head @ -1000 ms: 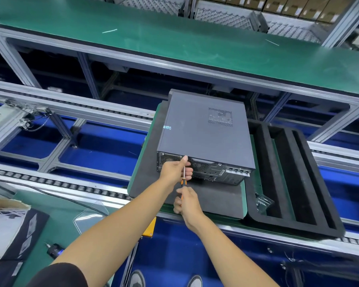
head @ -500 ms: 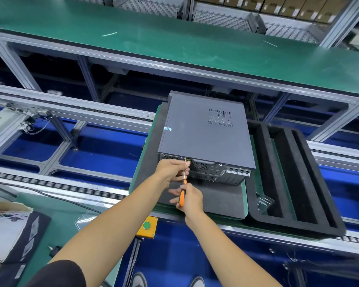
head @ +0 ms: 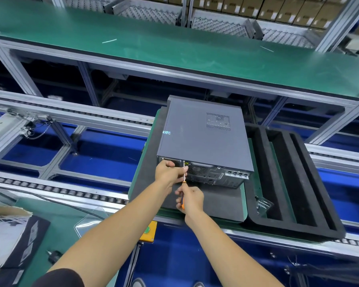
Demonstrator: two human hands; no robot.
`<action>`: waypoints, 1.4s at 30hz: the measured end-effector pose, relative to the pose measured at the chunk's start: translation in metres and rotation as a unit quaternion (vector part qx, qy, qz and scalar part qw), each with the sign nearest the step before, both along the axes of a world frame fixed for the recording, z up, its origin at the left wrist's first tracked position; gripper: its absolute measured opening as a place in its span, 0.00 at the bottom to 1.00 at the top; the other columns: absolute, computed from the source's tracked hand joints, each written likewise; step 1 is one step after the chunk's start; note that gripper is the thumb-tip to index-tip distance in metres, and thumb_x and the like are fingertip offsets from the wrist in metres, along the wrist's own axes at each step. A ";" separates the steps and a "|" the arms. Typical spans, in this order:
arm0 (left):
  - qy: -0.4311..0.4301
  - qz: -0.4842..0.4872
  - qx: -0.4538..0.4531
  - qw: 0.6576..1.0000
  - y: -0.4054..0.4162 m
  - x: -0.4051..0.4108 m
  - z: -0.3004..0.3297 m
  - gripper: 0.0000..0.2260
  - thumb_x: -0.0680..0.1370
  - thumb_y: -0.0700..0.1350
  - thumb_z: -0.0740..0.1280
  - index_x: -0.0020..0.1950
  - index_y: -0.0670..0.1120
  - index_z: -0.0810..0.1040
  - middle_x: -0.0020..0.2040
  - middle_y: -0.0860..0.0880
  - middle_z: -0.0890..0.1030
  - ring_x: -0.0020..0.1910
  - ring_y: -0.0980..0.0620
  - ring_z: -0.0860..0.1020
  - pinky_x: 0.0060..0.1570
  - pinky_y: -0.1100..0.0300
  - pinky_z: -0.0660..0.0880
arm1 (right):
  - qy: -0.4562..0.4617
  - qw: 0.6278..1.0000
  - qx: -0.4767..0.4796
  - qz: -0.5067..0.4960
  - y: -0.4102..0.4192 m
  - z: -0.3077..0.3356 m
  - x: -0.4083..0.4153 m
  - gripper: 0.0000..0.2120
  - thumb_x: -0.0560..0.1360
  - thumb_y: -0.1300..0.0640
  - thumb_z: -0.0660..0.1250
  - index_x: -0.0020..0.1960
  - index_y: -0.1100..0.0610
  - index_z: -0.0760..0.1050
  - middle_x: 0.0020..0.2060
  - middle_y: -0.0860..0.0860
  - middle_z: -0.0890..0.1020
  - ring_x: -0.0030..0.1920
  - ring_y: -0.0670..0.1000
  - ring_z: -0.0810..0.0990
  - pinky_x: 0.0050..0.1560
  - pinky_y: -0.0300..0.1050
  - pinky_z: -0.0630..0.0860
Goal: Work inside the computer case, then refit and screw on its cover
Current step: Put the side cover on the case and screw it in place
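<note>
A dark grey computer case lies flat on a black foam mat, its cover on top and its rear panel facing me. My left hand pinches the metal shaft of a screwdriver close to the tip, at the upper left of the rear panel. My right hand grips the screwdriver's orange handle just below. The tip meets the top edge of the rear panel. The screw itself is hidden by my fingers.
A black foam tray with long slots lies right of the case, a small clear bag at its near left. Roller conveyor rails run across. A green shelf spans above. A yellow box with a green button sits at the near edge.
Both hands have crept slightly up toward the rear panel's top edge. My right hand has shifted its hold around the orange handle. The case has not moved.
</note>
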State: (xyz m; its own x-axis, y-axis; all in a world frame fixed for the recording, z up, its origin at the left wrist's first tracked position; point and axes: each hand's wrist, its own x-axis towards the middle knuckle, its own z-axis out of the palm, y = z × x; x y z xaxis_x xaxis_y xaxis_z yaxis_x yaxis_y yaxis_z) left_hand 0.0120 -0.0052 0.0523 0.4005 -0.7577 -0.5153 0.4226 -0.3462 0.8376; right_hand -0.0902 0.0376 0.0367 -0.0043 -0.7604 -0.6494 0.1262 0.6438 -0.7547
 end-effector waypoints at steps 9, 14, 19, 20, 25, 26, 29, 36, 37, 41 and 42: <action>0.059 -0.078 -0.002 0.995 0.004 0.004 0.005 0.18 0.76 0.32 0.72 0.59 0.41 0.67 0.47 0.39 0.87 0.46 0.45 0.87 0.37 0.54 0.84 | -0.061 0.996 0.056 0.014 -0.004 0.005 0.004 0.12 0.81 0.56 0.58 0.48 0.61 0.77 0.31 0.54 0.80 0.23 0.49 0.69 0.23 0.38 0.63; -0.021 -0.033 0.005 0.999 -0.002 -0.002 0.005 0.23 0.70 0.31 0.78 0.49 0.45 0.66 0.43 0.37 0.85 0.35 0.46 0.85 0.33 0.56 0.81 | 0.022 0.999 0.002 0.030 -0.002 -0.002 0.001 0.08 0.79 0.59 0.66 0.49 0.64 0.76 0.33 0.56 0.81 0.26 0.52 0.79 0.28 0.43 0.76; 0.003 -0.060 -0.021 0.998 0.004 -0.002 -0.001 0.14 0.78 0.36 0.73 0.50 0.45 0.66 0.47 0.39 0.86 0.40 0.48 0.87 0.35 0.56 0.83 | -0.066 0.996 0.066 0.004 -0.004 0.000 0.003 0.10 0.81 0.59 0.61 0.51 0.64 0.78 0.33 0.58 0.85 0.26 0.53 0.80 0.27 0.43 0.75; 0.027 -0.076 -0.019 0.997 0.006 0.000 0.000 0.13 0.80 0.36 0.70 0.52 0.45 0.66 0.48 0.40 0.87 0.44 0.47 0.87 0.36 0.55 0.83 | -0.077 0.994 0.074 0.009 -0.004 0.000 0.004 0.13 0.82 0.57 0.59 0.52 0.65 0.79 0.35 0.59 0.86 0.26 0.53 0.80 0.26 0.42 0.75; 0.020 -0.036 0.014 0.999 0.001 0.002 0.007 0.23 0.73 0.30 0.75 0.50 0.47 0.62 0.44 0.36 0.85 0.36 0.44 0.85 0.28 0.57 0.80 | -0.054 0.996 0.039 0.056 -0.003 0.006 0.010 0.11 0.82 0.55 0.61 0.57 0.61 0.74 0.40 0.57 0.84 0.27 0.50 0.78 0.28 0.43 0.76; 0.013 -0.024 0.019 0.999 -0.001 0.000 0.008 0.25 0.71 0.30 0.77 0.49 0.48 0.62 0.40 0.37 0.85 0.32 0.44 0.84 0.28 0.57 0.80 | -0.026 0.998 0.016 0.061 -0.003 0.007 0.010 0.11 0.82 0.55 0.63 0.58 0.62 0.72 0.41 0.57 0.82 0.27 0.50 0.78 0.29 0.45 0.77; -0.034 -0.014 0.036 0.999 -0.003 -0.005 0.009 0.24 0.68 0.36 0.81 0.47 0.48 0.66 0.36 0.41 0.82 0.30 0.46 0.79 0.30 0.57 0.78 | 0.021 0.998 -0.008 0.056 -0.006 0.005 0.007 0.11 0.81 0.57 0.66 0.55 0.65 0.76 0.38 0.58 0.84 0.28 0.51 0.81 0.30 0.46 0.79; 0.026 -0.098 0.010 0.995 0.006 0.008 0.011 0.16 0.77 0.33 0.72 0.54 0.44 0.66 0.48 0.41 0.87 0.47 0.47 0.87 0.33 0.55 0.83 | -0.059 0.996 0.055 0.033 -0.007 0.007 0.008 0.15 0.82 0.56 0.58 0.51 0.63 0.80 0.34 0.57 0.85 0.27 0.54 0.80 0.29 0.44 0.77; 0.016 -0.102 0.011 0.995 0.005 0.010 0.013 0.17 0.77 0.31 0.72 0.53 0.44 0.66 0.48 0.39 0.87 0.46 0.46 0.87 0.32 0.55 0.83 | -0.065 0.996 0.058 0.032 -0.007 0.007 0.008 0.15 0.82 0.56 0.58 0.51 0.63 0.80 0.33 0.57 0.85 0.26 0.53 0.79 0.29 0.44 0.77; -0.003 -0.046 0.028 0.999 -0.001 0.006 0.017 0.21 0.72 0.27 0.74 0.49 0.45 0.66 0.48 0.33 0.84 0.38 0.44 0.86 0.31 0.55 0.82 | -0.015 0.998 0.026 0.062 -0.006 0.010 0.009 0.07 0.80 0.57 0.63 0.47 0.60 0.77 0.36 0.55 0.82 0.27 0.51 0.79 0.31 0.46 0.79; -0.009 -0.035 0.031 0.999 -0.002 0.004 0.015 0.21 0.71 0.27 0.75 0.49 0.45 0.67 0.47 0.34 0.84 0.37 0.44 0.86 0.30 0.57 0.81 | 0.007 0.998 0.019 0.068 -0.006 0.009 0.007 0.08 0.79 0.59 0.64 0.45 0.60 0.78 0.35 0.54 0.82 0.27 0.51 0.79 0.32 0.46 0.79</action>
State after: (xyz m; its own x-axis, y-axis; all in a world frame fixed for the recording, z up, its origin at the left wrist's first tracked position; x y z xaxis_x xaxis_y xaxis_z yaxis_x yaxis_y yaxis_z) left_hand 0.0163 -0.0073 0.0678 0.3565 -0.7509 -0.5560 0.3803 -0.4269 0.8204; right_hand -0.0833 0.0314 0.0455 0.0873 -0.7291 -0.6789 0.0260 0.6829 -0.7301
